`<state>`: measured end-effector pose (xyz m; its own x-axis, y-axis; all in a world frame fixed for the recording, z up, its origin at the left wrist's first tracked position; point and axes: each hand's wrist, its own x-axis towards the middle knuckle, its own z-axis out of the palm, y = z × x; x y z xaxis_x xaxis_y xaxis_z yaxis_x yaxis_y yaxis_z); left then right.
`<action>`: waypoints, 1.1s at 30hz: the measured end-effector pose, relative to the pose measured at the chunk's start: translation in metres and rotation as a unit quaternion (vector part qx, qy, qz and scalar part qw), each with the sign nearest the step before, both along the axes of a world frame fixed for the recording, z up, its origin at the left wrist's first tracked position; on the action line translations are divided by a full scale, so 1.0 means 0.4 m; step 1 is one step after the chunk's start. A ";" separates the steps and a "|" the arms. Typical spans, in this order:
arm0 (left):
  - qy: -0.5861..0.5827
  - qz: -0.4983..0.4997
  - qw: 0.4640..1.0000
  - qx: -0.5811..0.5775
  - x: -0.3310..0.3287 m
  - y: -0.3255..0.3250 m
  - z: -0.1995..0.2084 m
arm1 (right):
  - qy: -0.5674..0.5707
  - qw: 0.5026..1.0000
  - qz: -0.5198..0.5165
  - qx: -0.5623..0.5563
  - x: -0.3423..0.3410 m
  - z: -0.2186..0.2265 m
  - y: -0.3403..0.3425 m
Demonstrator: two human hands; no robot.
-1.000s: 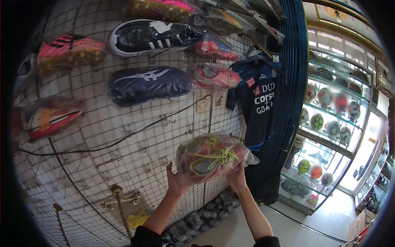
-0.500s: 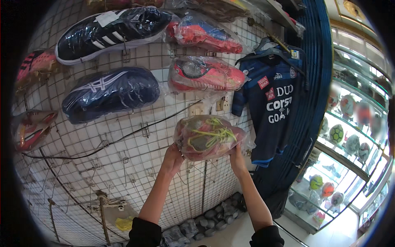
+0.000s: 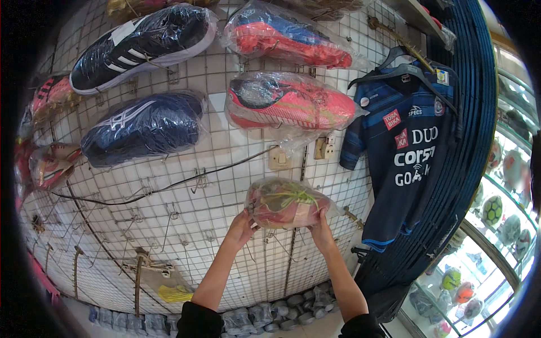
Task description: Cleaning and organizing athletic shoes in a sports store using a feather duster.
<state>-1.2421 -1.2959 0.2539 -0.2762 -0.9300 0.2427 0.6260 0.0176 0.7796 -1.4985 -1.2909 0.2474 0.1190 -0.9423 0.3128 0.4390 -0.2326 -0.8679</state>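
Note:
Between my two hands is a pinkish-red shoe with yellow-green laces (image 3: 290,205), wrapped in clear plastic. My left hand (image 3: 241,228) grips its left end, and my right hand (image 3: 321,230) grips the lower right side. Some fingers are hidden behind the wrapped shoe. It is held in front of a white wire grid (image 3: 197,236), below a light switch (image 3: 278,158). Above it, a pink wrapped shoe (image 3: 293,104) rests on the grid. A dark blue wrapped shoe (image 3: 143,130) hangs to the upper left.
Higher up are a black shoe with white stripes (image 3: 141,48) and a blue-and-red shoe (image 3: 287,39). Several wire hooks (image 3: 171,217) jut from the grid, crossed by a black cable (image 3: 163,186). A dark blue jersey (image 3: 403,152) hangs at right. Wrapped grey items (image 3: 253,316) line the floor.
Both hands and the wrapped shoe sit slightly lower against the grid, and the shoe has tipped so more of its side shows. The view has shifted left, moving the jersey rightward.

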 end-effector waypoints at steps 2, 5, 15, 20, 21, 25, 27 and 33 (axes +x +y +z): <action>0.012 0.011 1.000 0.004 0.005 0.004 -0.023 | -0.017 1.000 0.005 0.009 0.008 -0.017 0.004; 0.008 0.015 1.000 0.012 0.015 0.014 -0.036 | -0.055 0.996 0.069 0.010 0.015 -0.035 0.007; -0.053 -0.054 0.996 0.046 0.059 0.131 -0.059 | -0.144 0.987 0.073 0.021 0.081 -0.088 0.079; -0.084 -0.066 0.990 0.095 0.095 0.201 -0.132 | -0.135 0.989 0.060 0.000 0.157 -0.139 0.173; -0.098 -0.071 0.987 0.105 0.102 0.220 -0.147 | -0.111 0.992 0.059 0.008 0.173 -0.167 0.187; -0.160 -0.078 0.979 0.102 0.149 0.282 -0.273 | -0.022 0.998 0.057 0.033 0.267 -0.272 0.290; -0.137 -0.115 0.975 0.130 0.157 0.336 -0.318 | 0.000 0.992 0.061 0.112 0.293 -0.415 0.318; -0.218 -0.176 0.912 0.301 0.317 0.498 -0.655 | 0.046 0.922 0.016 0.383 0.418 -0.763 0.605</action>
